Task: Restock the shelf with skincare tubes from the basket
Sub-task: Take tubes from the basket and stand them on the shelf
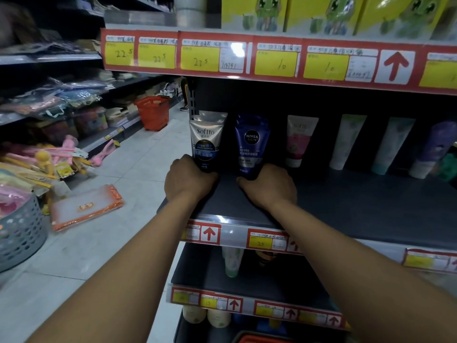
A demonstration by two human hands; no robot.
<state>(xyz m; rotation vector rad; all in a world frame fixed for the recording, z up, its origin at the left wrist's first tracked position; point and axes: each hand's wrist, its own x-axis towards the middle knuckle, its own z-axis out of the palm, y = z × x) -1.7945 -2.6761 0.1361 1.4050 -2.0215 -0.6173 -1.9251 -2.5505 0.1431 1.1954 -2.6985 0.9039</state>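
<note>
Two bare forearms reach onto the dark shelf (346,206). The left hand (188,179) curls its fingers round the base of a silver Softto tube (206,142); the right hand (269,184) grips the foot of a blue Nivea tube (251,144), both upright near the shelf's left end. A second silver tube stands just behind the first. Further right stand five more tubes, the nearest a pink-and-white tube (298,142). Far down the aisle sits one red basket (153,111).

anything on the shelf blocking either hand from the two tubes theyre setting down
Nothing visible. The left hand grips the Softto tube and the right hand the Nivea tube, both standing on the shelf.
</note>
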